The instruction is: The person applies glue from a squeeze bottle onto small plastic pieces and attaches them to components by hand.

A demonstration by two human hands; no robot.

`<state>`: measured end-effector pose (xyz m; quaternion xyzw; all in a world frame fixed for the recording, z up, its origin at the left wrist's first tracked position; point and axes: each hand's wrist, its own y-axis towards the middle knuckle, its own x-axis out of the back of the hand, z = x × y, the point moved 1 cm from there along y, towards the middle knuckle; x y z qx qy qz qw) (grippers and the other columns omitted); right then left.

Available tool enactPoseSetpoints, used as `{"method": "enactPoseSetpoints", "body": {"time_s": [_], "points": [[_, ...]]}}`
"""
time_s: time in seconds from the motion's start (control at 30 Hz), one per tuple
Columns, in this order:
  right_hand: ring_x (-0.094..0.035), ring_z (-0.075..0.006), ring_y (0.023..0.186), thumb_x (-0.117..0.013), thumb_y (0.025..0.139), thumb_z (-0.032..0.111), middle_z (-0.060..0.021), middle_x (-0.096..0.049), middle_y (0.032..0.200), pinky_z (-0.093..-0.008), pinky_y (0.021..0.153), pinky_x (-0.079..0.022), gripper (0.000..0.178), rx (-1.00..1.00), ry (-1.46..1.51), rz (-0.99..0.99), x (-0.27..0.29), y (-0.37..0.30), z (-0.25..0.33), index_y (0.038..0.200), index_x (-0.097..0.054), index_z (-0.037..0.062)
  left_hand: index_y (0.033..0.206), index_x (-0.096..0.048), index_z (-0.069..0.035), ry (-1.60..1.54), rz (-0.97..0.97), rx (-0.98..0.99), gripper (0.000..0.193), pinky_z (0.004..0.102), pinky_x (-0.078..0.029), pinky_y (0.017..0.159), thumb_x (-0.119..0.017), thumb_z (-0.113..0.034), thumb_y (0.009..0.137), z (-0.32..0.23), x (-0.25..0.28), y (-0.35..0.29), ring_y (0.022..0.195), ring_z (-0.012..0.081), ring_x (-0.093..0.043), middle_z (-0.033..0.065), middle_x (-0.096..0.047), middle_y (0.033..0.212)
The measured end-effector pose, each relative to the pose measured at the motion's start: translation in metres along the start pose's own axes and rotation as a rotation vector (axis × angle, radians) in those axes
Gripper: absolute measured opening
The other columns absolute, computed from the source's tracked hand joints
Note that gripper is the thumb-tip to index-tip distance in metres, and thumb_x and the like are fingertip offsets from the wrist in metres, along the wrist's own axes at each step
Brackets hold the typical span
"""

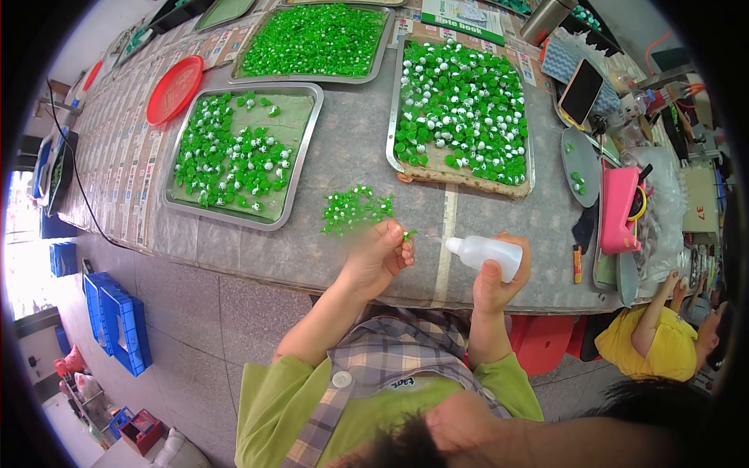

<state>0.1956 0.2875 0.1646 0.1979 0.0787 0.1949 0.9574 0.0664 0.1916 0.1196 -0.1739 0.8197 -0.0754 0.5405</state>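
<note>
Between the thumb and fingers of my left hand (376, 256) is a small green plastic piece (409, 235), pinched near the table's front edge. My right hand (498, 287) is wrapped round a translucent white squeeze bottle (485, 256). The bottle lies tilted, its thin tip toward the green piece; I cannot tell whether the two touch. Just beyond my left hand is a loose pile of small green pieces with white dots (351, 209). A metal tray (312, 117) on the left and another tray (532, 168) on the right hold green pieces with white balls.
A tray of small green pieces (312, 43) stands at the back, beside a red plate (175, 90). At the right are a phone (582, 92), a grey plate (581, 164), a pink tape dispenser (619, 210) and an orange tube (577, 264). Another person in a yellow shirt (651, 343) sits at the right.
</note>
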Motion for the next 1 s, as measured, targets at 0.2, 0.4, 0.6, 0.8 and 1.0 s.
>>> {"method": "enactPoseSetpoints", "body": {"time_s": [0.2, 0.4, 0.6, 0.8, 1.0], "points": [[-0.038, -0.0086, 0.058, -0.063, 0.065, 0.031, -0.003, -0.043, 0.067, -0.0195, 0.05, -0.03, 0.036, -0.016, -0.008, -0.015, 0.0008, -0.0023, -0.0042, 0.077, -0.044, 0.0024, 0.069, -0.043, -0.011, 0.004, -0.016, 0.001, 0.02, 0.0219, -0.04, 0.056, -0.054, -0.026, 0.074, 0.0006, 0.0019, -0.0001, 0.058, 0.0097, -0.045, 0.0011, -0.047, 0.063], [-0.039, -0.0093, 0.057, -0.062, 0.065, 0.035, -0.0031, -0.042, 0.066, -0.0199, 0.05, -0.03, 0.039, -0.005, 0.049, -0.061, -0.0003, -0.0016, -0.0009, 0.075, -0.044, 0.0024, 0.077, -0.047, -0.007, 0.097, -0.103, -0.115, 0.014, 0.0231, -0.042, 0.061, -0.055, -0.017, 0.073, -0.0009, 0.0016, -0.0014, 0.063, 0.0115, -0.049, 0.0022, -0.05, 0.069], [-0.04, -0.0092, 0.058, -0.062, 0.065, 0.036, -0.0029, -0.043, 0.066, -0.0197, 0.05, -0.031, 0.039, -0.033, 0.012, -0.036, 0.0003, -0.0053, -0.0036, 0.075, -0.044, 0.0028, 0.08, -0.051, -0.005, 0.06, -0.107, -0.17, 0.009, 0.0215, -0.045, 0.062, -0.054, -0.011, 0.073, -0.002, -0.0011, -0.0009, 0.066, 0.0116, -0.052, 0.0042, -0.053, 0.072], [-0.04, -0.0087, 0.058, -0.062, 0.065, 0.036, -0.0026, -0.044, 0.065, -0.0195, 0.05, -0.031, 0.038, -0.039, 0.01, -0.031, -0.001, -0.0038, -0.0022, 0.075, -0.044, 0.0032, 0.08, -0.051, -0.005, 0.054, -0.098, -0.165, 0.009, 0.0214, -0.045, 0.062, -0.054, -0.01, 0.074, -0.0027, -0.0019, 0.0, 0.066, 0.0115, -0.052, 0.0041, -0.053, 0.074], [-0.041, -0.0092, 0.059, -0.061, 0.066, 0.035, -0.0033, -0.044, 0.066, -0.0199, 0.05, -0.032, 0.038, -0.043, 0.016, -0.024, 0.0013, -0.006, -0.0025, 0.077, -0.044, 0.0036, 0.08, -0.051, -0.005, 0.057, -0.081, -0.167, 0.009, 0.0215, -0.045, 0.062, -0.054, -0.011, 0.074, -0.0017, -0.0024, -0.0002, 0.066, 0.0118, -0.052, 0.0041, -0.053, 0.073]]}}
